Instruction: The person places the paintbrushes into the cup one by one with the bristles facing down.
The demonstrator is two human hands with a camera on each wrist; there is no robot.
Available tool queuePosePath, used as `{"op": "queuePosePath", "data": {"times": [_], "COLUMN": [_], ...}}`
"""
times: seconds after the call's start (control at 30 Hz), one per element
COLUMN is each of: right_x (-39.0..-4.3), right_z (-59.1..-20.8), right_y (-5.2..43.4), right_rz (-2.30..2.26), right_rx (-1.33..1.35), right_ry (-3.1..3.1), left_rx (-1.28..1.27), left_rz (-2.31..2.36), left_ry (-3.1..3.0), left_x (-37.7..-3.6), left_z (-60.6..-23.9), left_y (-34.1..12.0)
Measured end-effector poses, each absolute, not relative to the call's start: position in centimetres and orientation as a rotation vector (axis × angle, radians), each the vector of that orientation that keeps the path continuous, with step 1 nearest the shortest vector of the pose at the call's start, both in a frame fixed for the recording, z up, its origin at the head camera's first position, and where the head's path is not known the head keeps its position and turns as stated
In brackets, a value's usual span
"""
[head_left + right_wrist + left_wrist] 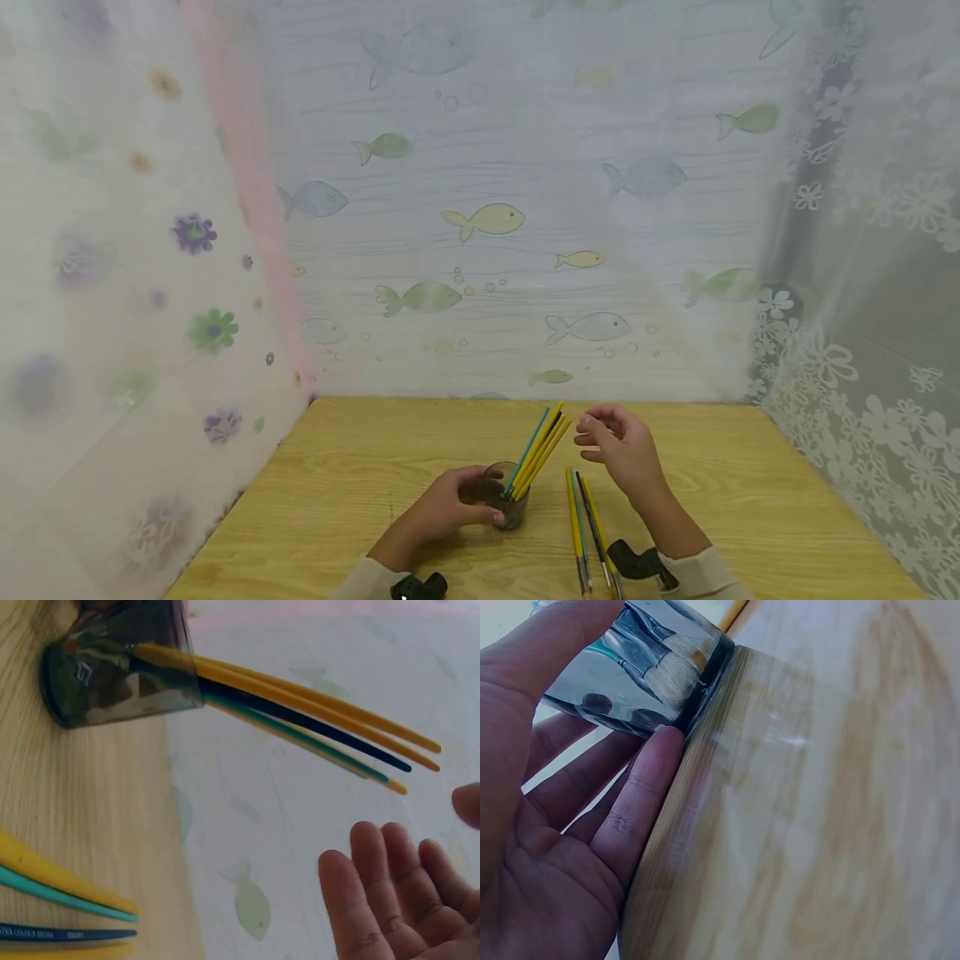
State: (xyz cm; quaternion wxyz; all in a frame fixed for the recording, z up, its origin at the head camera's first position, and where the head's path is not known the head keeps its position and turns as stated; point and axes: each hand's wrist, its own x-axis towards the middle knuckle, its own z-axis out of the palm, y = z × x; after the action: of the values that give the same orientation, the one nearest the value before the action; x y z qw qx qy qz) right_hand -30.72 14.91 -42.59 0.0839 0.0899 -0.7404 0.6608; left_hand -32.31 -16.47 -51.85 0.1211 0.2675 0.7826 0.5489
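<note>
In the head view my left hand (442, 507) holds a dark see-through glass (514, 517) that stands on the wooden table, thumb on the near side and fingers behind it. Several paintbrushes (542, 455) with yellow, teal and dark handles lean to the right in it, handle ends up. The left wrist view shows their pale bristles (671, 681) down by the glass's base. Just right of the handle tips is my right hand (628, 450), raised above the table, fingers loosely bent and holding nothing. The right wrist view shows its fingers (367, 859) apart from the handles.
More paintbrushes (574, 518) lie side by side on the table (337, 475), right of the glass, below my right hand. A sheet printed with fish (495, 219) hangs behind the table. Flower-patterned sheets (213, 329) enclose the left and right sides.
</note>
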Motion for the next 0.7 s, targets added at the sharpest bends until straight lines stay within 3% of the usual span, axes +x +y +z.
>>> {"op": "queuePosePath", "data": {"times": [0.7], "right_x": [-32.3], "right_z": [-44.8], "right_y": [16.7], "right_rz": [1.839], "right_rx": [0.117], "right_ry": [-2.417], "left_rx": [0.776], "left_rz": [1.602], "left_ry": [2.289], "left_x": [-32.3], "left_z": [-51.8], "left_y": [-16.5]}}
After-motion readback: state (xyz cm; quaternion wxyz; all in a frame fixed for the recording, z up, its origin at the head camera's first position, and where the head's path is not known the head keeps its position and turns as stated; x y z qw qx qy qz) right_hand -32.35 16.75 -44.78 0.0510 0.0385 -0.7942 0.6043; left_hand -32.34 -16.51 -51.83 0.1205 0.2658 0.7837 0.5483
